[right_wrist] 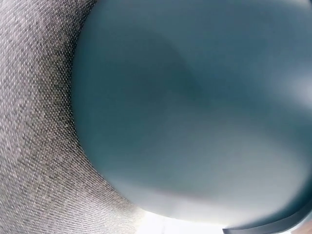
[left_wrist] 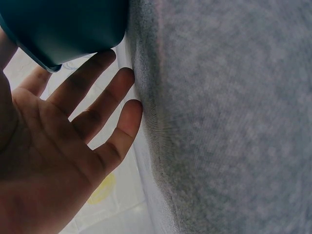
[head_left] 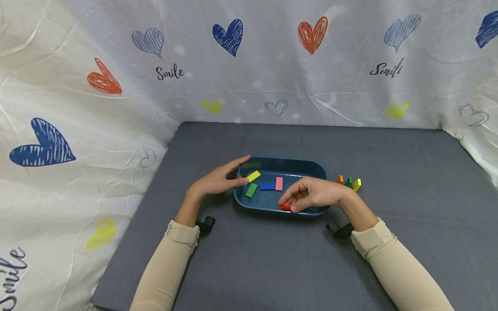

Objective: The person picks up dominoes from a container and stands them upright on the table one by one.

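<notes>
Pinching a red block (head_left: 285,207) between thumb and fingertips, the right hand (head_left: 311,194) hovers over the near rim of the blue tray (head_left: 289,163), just inside its front wall. The left hand (head_left: 219,179) lies flat and relaxed against the tray's left end, fingers straight, gripping nothing; the left wrist view shows the open palm (left_wrist: 53,146) beside the tray's corner (left_wrist: 63,29) on the grey mat (left_wrist: 229,122).

Inside the tray, a yellow block (head_left: 253,176) sits nearest the left hand's fingertips, with a green block (head_left: 251,190) just in front of it, a blue block (head_left: 267,186) toward the tray's middle and a pink block (head_left: 279,183) touching the blue one's right end. Outside the tray, just past its right end, three more blocks wait: orange (head_left: 340,179), green (head_left: 349,181) and yellow-green (head_left: 356,185).

The risk, as I judge it, lies at the rim: the red block is held so close to the tray's front wall that a release there could land it on the edge and tip it out onto the mat. A light tray could also slide if the left hand pushes rather than steadies. The right wrist view shows only the tray's blurred wall (right_wrist: 195,112), so the fingers' hold cannot be checked there.
</notes>
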Demonstrator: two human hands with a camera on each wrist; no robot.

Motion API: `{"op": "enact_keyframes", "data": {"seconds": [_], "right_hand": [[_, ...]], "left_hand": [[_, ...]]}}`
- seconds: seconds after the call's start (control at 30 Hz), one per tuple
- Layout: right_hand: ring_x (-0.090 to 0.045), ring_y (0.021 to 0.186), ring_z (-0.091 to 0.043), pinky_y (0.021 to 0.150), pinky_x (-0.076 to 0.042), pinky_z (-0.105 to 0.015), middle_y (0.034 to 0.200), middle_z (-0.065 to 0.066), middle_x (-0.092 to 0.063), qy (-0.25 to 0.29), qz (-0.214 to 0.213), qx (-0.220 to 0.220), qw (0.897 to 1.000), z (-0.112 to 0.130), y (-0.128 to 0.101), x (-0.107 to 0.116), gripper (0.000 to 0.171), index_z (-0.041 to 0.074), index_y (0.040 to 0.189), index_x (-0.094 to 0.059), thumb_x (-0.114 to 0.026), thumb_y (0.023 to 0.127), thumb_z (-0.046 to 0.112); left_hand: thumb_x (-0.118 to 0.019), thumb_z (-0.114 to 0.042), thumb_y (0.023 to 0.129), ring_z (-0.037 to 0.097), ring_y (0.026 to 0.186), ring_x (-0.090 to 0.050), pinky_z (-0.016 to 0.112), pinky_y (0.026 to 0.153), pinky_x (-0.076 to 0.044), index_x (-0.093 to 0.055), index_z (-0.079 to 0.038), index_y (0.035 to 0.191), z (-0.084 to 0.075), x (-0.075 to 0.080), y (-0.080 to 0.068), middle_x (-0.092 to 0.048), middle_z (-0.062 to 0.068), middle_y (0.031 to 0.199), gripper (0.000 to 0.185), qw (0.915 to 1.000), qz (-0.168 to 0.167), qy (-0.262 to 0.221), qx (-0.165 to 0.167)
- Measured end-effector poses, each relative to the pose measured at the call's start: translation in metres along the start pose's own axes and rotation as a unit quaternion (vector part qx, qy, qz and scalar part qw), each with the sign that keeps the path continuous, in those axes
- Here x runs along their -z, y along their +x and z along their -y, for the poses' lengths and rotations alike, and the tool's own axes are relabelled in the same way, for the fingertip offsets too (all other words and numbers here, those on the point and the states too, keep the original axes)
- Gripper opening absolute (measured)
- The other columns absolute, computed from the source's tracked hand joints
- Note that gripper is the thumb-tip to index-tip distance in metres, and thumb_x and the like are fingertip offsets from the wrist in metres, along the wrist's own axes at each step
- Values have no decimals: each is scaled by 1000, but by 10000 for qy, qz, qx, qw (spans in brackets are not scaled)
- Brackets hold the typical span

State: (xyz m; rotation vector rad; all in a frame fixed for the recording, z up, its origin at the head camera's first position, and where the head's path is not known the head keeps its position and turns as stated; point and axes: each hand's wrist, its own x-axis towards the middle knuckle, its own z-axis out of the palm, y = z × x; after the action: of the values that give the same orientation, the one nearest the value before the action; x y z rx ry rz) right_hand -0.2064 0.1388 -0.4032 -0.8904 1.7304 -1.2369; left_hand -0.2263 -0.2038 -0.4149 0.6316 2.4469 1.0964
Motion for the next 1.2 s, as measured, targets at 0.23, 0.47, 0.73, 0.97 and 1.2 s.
{"op": "enact_keyframes", "data": {"seconds": [0.23, 0.47, 0.73, 0.97, 1.2], "right_hand": [[-67, 94, -13, 85, -59, -27, 121, -20, -70, -35, 58, 258, 9996, -1, -2, 1, 33, -2, 127, -68, -70, 96, 8], [-65, 91, -15, 83, -58, -27, 118, -30, -65, -2, -152, 539, 9984, -1, -8, 3, 34, -8, 129, -64, -67, 98, 6], [-67, 94, -18, 85, -59, -35, 112, -10, -71, 502, -839, 842, 9916, -1, -26, 6, 34, -10, 128, -61, -67, 96, 0], [-70, 98, -19, 84, -61, -32, 116, -6, -73, 269, -2133, 814, 9732, -1, -53, 12, 31, -4, 126, -63, -67, 96, 0], [-73, 93, -13, 75, -60, -27, 111, -4, -75, 437, -2991, 1301, 9443, -8, -83, 20, 29, -3, 125, -64, -63, 96, -7]], "left_hand": [[-64, -46, 99, 39, 151, -35, 63, 117, -35, -23, -41, 161, 0, -1, 1, -25, -2, 169, 75, 10000, -19, 11, -14], [-64, -45, 99, 39, 151, -35, 63, 117, -34, -23, -39, 162, 0, 0, 1, -24, -1, 169, 76, 10000, -9, 28, -3], [-65, -46, 99, 39, 151, -35, 64, 117, -34, -23, -36, 163, 0, -1, 1, -23, -2, 170, 77, 10000, 5, 0, 55], [-65, -46, 99, 39, 152, -33, 63, 118, -33, -23, -36, 163, 1, -1, 2, -23, -2, 169, 77, 10000, -5, 5, 13], [-66, -45, 99, 39, 152, -32, 64, 118, -32, -22, -37, 162, 0, -1, 1, -23, -1, 169, 77, 10000, 5, 2, 17]]}}
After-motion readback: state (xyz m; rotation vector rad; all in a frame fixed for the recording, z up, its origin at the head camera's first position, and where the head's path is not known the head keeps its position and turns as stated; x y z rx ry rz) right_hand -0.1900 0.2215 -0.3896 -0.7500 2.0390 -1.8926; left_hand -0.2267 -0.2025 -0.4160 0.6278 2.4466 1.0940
